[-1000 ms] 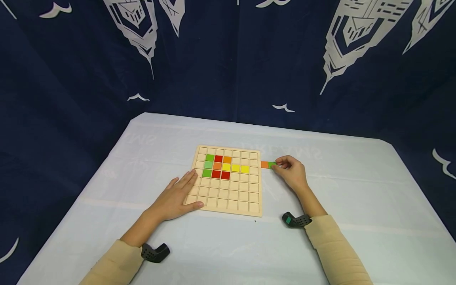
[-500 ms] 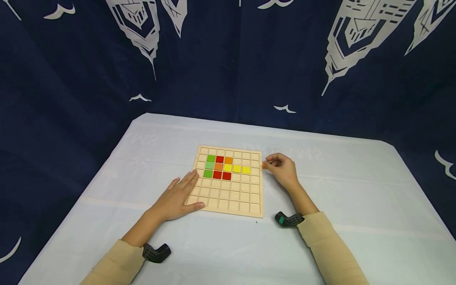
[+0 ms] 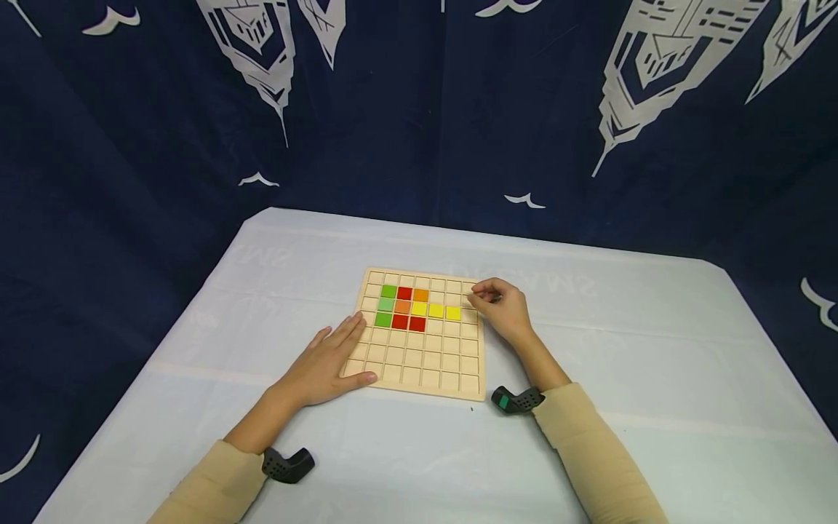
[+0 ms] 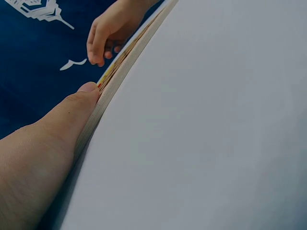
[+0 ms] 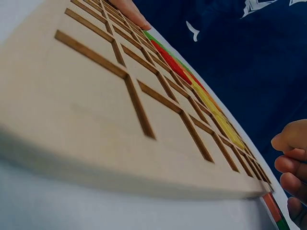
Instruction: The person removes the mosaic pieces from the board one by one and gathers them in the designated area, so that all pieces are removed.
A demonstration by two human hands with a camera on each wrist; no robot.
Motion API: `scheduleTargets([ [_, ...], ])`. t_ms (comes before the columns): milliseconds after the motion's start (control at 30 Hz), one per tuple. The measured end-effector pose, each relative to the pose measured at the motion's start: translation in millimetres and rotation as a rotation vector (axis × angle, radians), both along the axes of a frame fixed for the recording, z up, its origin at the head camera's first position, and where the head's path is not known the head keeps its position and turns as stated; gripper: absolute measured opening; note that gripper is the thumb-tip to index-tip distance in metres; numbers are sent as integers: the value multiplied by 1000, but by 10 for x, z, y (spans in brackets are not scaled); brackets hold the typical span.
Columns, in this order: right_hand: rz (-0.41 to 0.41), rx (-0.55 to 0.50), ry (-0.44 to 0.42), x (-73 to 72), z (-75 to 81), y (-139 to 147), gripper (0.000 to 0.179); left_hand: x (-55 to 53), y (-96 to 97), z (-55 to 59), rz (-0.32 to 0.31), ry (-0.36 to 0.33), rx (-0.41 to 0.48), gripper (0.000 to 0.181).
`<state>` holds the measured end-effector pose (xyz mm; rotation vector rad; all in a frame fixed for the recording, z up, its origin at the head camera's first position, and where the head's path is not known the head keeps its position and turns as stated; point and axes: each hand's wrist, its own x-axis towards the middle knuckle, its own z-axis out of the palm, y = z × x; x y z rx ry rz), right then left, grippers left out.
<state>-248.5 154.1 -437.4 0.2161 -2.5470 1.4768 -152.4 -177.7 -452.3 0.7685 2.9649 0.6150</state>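
A pale wooden grid board [image 3: 425,356] lies on the table with several green, red, orange and yellow square tiles [image 3: 417,308] set in its upper left and middle squares. My left hand [image 3: 321,364] rests at the board's lower left edge, fingers straight, the thumb on the front corner. Over the board's right edge hangs my right hand [image 3: 507,311], its fingers loosely bent with nothing visible in them. Beneath it in the right wrist view, an orange tile [image 5: 271,207] and a green tile [image 5: 282,224] lie beside the board. In the head view that hand hides them.
The board lies on a white-covered table [image 3: 406,458]. Behind stands a dark blue curtain [image 3: 419,124] with white prints. A black wrist device [image 3: 517,400] sits at the right sleeve, another black device [image 3: 288,464] at the left one.
My right hand has moved left from the green and orange tiles to over the board's right edge, covering them in the head view. The left hand has stayed in place.
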Motion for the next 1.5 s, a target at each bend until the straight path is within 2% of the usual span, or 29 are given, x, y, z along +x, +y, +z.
scheduleTargets([
  [600,65,-21,-47,-46,22,-272,14,-14,29,-18,9,-3,1,97],
  [967,130,-18,-40,-90,60,-483,14,0,11,2,7,4,-4,97],
  [1300,193,-6,-67,-145,28,-586,13,-5,3,4,4,9,-4,97],
  [1500,175,22,-94,-138,-50,-598,15,5,4,9,-1,7,-6,96],
])
